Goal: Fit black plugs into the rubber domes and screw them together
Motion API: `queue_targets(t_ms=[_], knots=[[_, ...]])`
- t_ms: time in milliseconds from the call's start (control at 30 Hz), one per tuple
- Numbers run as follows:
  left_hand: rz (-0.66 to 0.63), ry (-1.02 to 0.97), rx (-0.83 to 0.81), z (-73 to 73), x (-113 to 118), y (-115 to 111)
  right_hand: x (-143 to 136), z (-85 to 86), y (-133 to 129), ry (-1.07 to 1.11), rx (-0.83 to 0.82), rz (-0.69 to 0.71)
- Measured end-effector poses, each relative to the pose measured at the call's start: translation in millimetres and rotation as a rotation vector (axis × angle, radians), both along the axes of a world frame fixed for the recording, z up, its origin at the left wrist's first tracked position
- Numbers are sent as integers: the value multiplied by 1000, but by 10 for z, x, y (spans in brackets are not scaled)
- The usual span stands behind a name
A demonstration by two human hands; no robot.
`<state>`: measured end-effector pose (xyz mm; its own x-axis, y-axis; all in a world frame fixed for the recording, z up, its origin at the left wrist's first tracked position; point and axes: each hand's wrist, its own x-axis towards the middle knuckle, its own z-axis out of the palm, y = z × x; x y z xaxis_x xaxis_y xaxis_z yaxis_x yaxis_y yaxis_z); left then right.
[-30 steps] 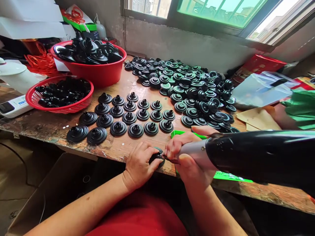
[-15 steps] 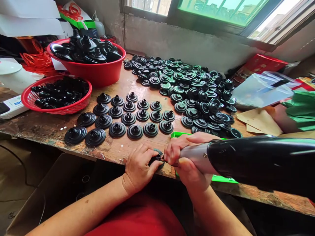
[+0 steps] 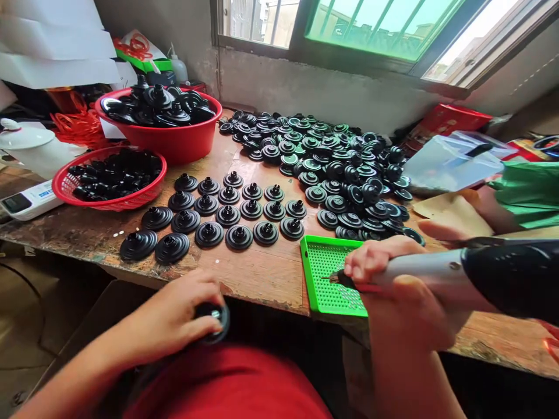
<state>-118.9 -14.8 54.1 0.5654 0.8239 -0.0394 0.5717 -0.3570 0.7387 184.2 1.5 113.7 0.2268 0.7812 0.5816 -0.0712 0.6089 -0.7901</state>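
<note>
My left hand is closed on a round black stepped disc, held just off the table's front edge above my lap. A small shiny spot shows at the disc's centre. My right hand grips a power screwdriver with a silver front and a black body. Its tip points left over a green perforated tray, where many tiny bright pieces lie. Several black discs with upright necks stand in rows on the wooden table.
A heap of black discs lies below the window. At the left stand a red tub of black parts and a red basket of small black pieces. A clear plastic box and a green bag sit at the right.
My left hand has drawn the disc left and toward me, off the table edge. My right hand has moved the screwdriver right, away from the disc and over the green tray.
</note>
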Motion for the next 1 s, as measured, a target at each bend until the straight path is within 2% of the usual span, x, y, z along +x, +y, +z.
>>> queue_targets(t_ms=[67,100,167,267,367,433,533,633,800,900,1000], knots=[[77,79,27,43,-354,0,176,-50,4,8,10,-55],[122,93,60,45,-458,24,243,-89,6,14,9,-80],[249,82,169,32,-489,112,330,-176,0,-5,-16,-151],[364,34,393,1,-184,322,367,-283,-35,-68,-45,-247],[339,34,582,-65,236,563,372,-343,-81,-109,-43,-304],[307,79,634,-138,445,699,382,-367,-104,-110,-36,-302],[275,153,640,-253,612,804,403,-390,-126,-105,-36,-280],[267,138,644,-325,684,758,412,-408,-135,-96,-34,-281],[215,-84,588,-389,872,430,407,-409,-136,-78,-23,-278],[207,-194,531,-446,1028,228,385,-344,-156,-50,-58,-270],[227,-266,476,-502,1144,116,311,-205,-190,-22,-13,-219]])
